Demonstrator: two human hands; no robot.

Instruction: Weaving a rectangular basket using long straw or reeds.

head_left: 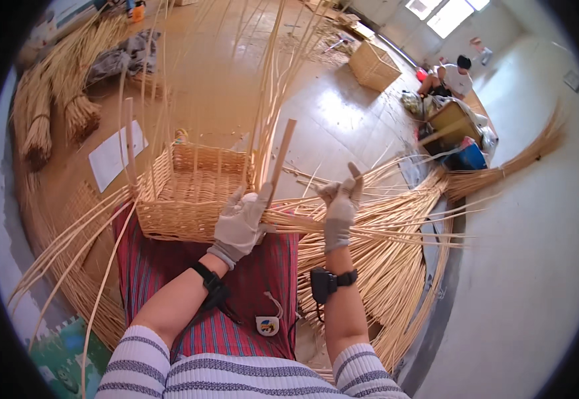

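Observation:
A half-woven wicker basket (176,221) rests on the striped red cloth (150,272) over my lap, with long upright stakes rising from its sides. My left hand (237,225), in a pale glove, is closed at the basket's right front corner, around the wicker strands (296,221) that run out to the right. Beside it a flat wooden stick (281,156) stands tilted at that corner. My right hand (341,207), also gloved, is raised over those strands with its fingers apart. Nothing shows clearly in its grip.
A large fan of loose wicker rods (382,279) spreads over the floor at my right. Tied bundles (70,86) lie at the far left, near a white sheet (118,156). Farther off are a finished-looking basket (374,66) and a seated person (458,78) beside a blue container (469,156).

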